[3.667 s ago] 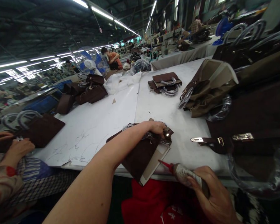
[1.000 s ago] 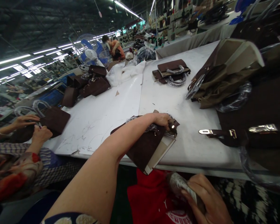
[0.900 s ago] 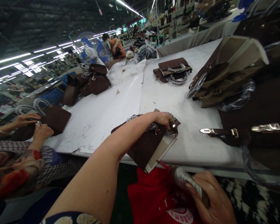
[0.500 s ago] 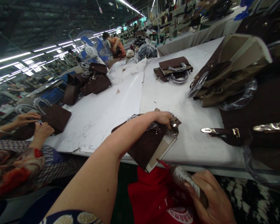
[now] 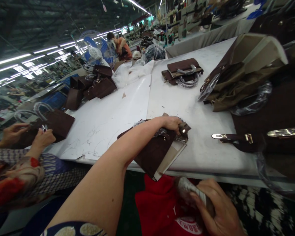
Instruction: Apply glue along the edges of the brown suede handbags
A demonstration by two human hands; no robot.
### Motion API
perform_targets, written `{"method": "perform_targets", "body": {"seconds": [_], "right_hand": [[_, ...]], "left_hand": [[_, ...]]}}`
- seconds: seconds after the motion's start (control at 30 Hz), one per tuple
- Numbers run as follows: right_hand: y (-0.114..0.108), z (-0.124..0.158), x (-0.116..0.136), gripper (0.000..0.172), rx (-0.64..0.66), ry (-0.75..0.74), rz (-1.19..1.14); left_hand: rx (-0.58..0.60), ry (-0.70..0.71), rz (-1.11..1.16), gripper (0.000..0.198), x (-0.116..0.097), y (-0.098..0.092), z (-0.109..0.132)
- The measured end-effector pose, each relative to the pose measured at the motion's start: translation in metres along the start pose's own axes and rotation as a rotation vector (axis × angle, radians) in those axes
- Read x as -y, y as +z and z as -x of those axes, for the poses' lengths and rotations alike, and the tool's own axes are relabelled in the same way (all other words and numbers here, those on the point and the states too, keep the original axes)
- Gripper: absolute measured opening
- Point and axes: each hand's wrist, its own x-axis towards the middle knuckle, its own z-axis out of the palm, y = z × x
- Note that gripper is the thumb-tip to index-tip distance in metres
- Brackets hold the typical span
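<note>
Dark brown handbag (image 5: 155, 157), near centre, across near edge of white table (image 5: 186, 111); pokes past edge at near corner. Held at far right end by left hand (image 5: 172, 124), clenched on it beside a taupe fabric piece (image 5: 186, 126); can't see fingertips fully. Crossed over by left forearm (image 5: 135, 142), so can't confirm long axis; looks roughly left to right. Key relation: beige-lined opening (image 5: 172, 157) on right side, slanting from near corner to far right, just on near side of left grip. For handbag: touched by left hand, not right, so nearer to left. In right hand (image 5: 216, 203): whitish bottle (image 5: 186, 188), wrapped by fingers, above red cloth (image 5: 154, 206), near and right of opening, front end toward left, apart from handbag. Can't see any nozzle.
</note>
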Motion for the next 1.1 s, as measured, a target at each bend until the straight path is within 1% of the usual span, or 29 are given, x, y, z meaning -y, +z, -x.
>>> {"method": "perform_targets", "body": {"seconds": [0.03, 0.07, 0.17, 0.23, 0.3, 0.4, 0.53, 0.6, 0.67, 0.77, 0.83, 0.9, 0.97, 1.1], "right_hand": [[0.0, -0.001, 0.001, 0.003, -0.023, 0.048, 0.014], [0.001, -0.002, 0.001, 0.003, -0.032, 0.094, 0.018], [0.003, -0.008, 0.0, 0.014, -0.004, 0.193, -0.02], [0.004, -0.011, -0.002, 0.015, -0.012, 0.217, -0.026], [0.004, -0.014, -0.004, 0.014, -0.031, 0.202, -0.008], [0.001, -0.017, -0.009, 0.012, -0.04, 0.154, 0.019], [-0.003, -0.026, -0.017, 0.01, -0.069, 0.079, 0.071], [-0.003, -0.034, -0.023, 0.008, -0.086, 0.031, 0.104], [-0.004, -0.042, -0.031, 0.007, -0.097, -0.016, 0.144], [-0.004, -0.055, -0.043, 0.008, -0.123, -0.053, 0.208], [-0.005, -0.06, -0.051, 0.01, -0.139, -0.047, 0.23], [-0.007, -0.064, -0.056, 0.011, -0.146, -0.033, 0.232], [-0.009, -0.066, -0.059, 0.01, -0.148, -0.019, 0.227], [-0.014, -0.065, -0.061, 0.011, -0.162, -0.018, 0.228]], "left_hand": [[-0.004, 0.002, 0.005, 0.024, -0.001, 0.001, 0.0], [-0.009, 0.004, 0.009, 0.024, -0.001, 0.001, 0.001], [-0.034, 0.001, 0.015, 0.024, -0.005, 0.002, 0.005], [-0.059, -0.002, 0.014, 0.024, -0.006, -0.002, 0.013], [-0.097, -0.005, 0.015, 0.027, -0.007, -0.01, 0.027], [-0.158, 0.0, 0.04, 0.033, -0.008, -0.032, 0.061], [-0.182, 0.067, 0.241, 0.032, -0.018, -0.063, 0.119], [-0.238, 0.025, 0.255, 0.029, -0.027, -0.073, 0.146], [-0.311, -0.056, 0.181, 0.024, -0.037, -0.078, 0.17], [-0.39, -0.118, 0.045, 0.016, -0.049, -0.073, 0.195], [-0.414, -0.105, -0.008, 0.01, -0.052, -0.063, 0.205], [-0.45, -0.077, -0.027, 0.007, -0.05, -0.048, 0.21], [-0.548, -0.055, -0.042, 0.007, -0.045, -0.033, 0.209], [-0.815, -0.013, -0.153, 0.002, -0.034, -0.011, 0.197]]}}
